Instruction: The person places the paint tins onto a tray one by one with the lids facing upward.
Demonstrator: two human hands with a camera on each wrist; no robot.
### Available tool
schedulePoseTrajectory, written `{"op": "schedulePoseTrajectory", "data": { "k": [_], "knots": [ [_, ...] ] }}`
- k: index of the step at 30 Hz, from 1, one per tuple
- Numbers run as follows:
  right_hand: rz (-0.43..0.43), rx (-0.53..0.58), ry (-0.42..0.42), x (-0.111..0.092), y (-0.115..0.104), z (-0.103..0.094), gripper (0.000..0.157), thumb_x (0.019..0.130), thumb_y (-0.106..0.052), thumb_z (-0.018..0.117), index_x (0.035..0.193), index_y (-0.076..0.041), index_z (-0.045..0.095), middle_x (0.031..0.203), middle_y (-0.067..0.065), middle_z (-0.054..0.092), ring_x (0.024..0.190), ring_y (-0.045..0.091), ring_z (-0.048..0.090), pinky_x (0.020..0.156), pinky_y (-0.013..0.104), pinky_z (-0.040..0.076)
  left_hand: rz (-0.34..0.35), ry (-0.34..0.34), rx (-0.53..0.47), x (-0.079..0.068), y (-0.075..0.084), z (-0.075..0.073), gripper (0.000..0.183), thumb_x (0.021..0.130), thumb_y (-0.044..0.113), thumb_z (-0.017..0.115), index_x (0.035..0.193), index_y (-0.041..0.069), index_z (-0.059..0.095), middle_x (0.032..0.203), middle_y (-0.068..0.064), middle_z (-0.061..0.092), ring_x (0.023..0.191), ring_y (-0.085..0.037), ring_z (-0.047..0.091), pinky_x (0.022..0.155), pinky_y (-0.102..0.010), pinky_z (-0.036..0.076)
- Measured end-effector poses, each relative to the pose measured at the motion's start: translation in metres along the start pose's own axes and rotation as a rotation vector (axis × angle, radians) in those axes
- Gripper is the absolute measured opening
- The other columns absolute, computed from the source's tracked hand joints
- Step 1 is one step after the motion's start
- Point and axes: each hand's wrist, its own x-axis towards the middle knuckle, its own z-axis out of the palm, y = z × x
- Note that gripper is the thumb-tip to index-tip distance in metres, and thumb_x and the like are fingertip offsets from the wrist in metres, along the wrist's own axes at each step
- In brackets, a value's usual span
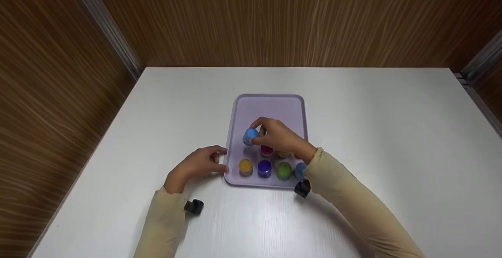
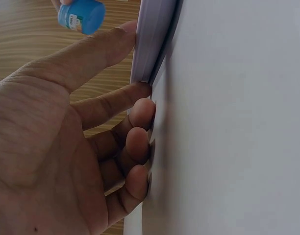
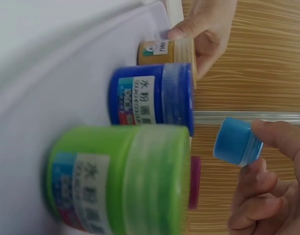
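My right hand (image 1: 277,135) pinches a light blue gouache paint jar (image 1: 250,137) between thumb and fingers, lifted above the lilac tray (image 1: 270,105). In the right wrist view the held jar (image 3: 233,141) is tilted. My left hand (image 1: 199,163) touches the tray's left edge with thumb and index finger, its other fingertips down at the table in the left wrist view. Along the tray's near side stand a yellow-ochre jar (image 1: 245,167), a dark blue jar (image 1: 264,168), a green jar (image 1: 284,170) and another blue jar (image 1: 300,169), partly hidden by my right sleeve.
Behind that row, a magenta jar (image 1: 266,151) and a pale jar (image 1: 283,154) stand partly under my right hand. The tray lies on a white table (image 1: 376,132). Wood-grain panels (image 1: 274,22) rise at the back and left.
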Motion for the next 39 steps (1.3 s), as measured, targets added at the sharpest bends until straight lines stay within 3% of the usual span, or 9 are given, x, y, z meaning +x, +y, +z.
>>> {"op": "schedulePoseTrajectory", "data": {
  "k": [11, 18, 26, 34, 39],
  "knots": [
    [0.028, -0.080, -0.036, 0.000, 0.000, 0.007, 0.039, 0.086, -0.022, 0.072, 0.121, -0.009, 0.060, 0.082, 0.003, 0.056, 0.065, 0.012, 0.052, 0.058, 0.024, 0.044, 0.004, 0.003, 0.007, 0.000, 0.002, 0.000, 0.060, 0.080, 0.030, 0.078, 0.131, 0.005, 0.057, 0.084, 0.002, 0.051, 0.076, -0.012, 0.045, 0.074, -0.028, 0.038],
    [-0.006, -0.194, -0.041, 0.001, 0.001, 0.010, 0.042, 0.085, -0.022, 0.072, 0.122, -0.005, 0.061, 0.072, 0.002, 0.059, 0.053, 0.009, 0.052, 0.050, 0.022, 0.040, 0.011, -0.003, 0.000, 0.000, 0.004, 0.000, 0.061, 0.081, 0.029, 0.077, 0.133, 0.004, 0.056, 0.084, 0.002, 0.051, 0.077, -0.012, 0.045, 0.074, -0.028, 0.039],
    [0.052, -0.270, -0.047, 0.003, -0.001, 0.013, 0.042, 0.086, -0.025, 0.071, 0.125, -0.010, 0.061, 0.076, 0.004, 0.065, 0.056, 0.011, 0.056, 0.054, 0.025, 0.042, 0.004, 0.015, 0.009, 0.001, 0.004, 0.001, 0.060, 0.080, 0.029, 0.078, 0.131, 0.006, 0.058, 0.085, 0.002, 0.052, 0.078, -0.012, 0.046, 0.074, -0.028, 0.039],
    [0.081, -0.327, -0.050, 0.003, -0.001, 0.016, 0.044, 0.086, -0.026, 0.072, 0.127, -0.014, 0.061, 0.086, 0.004, 0.064, 0.066, 0.015, 0.059, 0.070, 0.031, 0.045, -0.009, 0.016, 0.018, 0.002, 0.005, 0.003, 0.059, 0.079, 0.030, 0.078, 0.130, 0.007, 0.058, 0.084, 0.002, 0.052, 0.078, -0.012, 0.046, 0.075, -0.028, 0.039],
    [0.088, -0.315, -0.042, 0.004, -0.001, 0.013, 0.045, 0.086, -0.026, 0.072, 0.127, -0.013, 0.061, 0.079, 0.004, 0.064, 0.060, 0.014, 0.058, 0.065, 0.030, 0.045, -0.014, 0.020, 0.034, 0.003, 0.006, 0.002, 0.059, 0.079, 0.030, 0.078, 0.130, 0.007, 0.059, 0.085, 0.002, 0.052, 0.079, -0.012, 0.046, 0.075, -0.028, 0.038]
  ]
}}
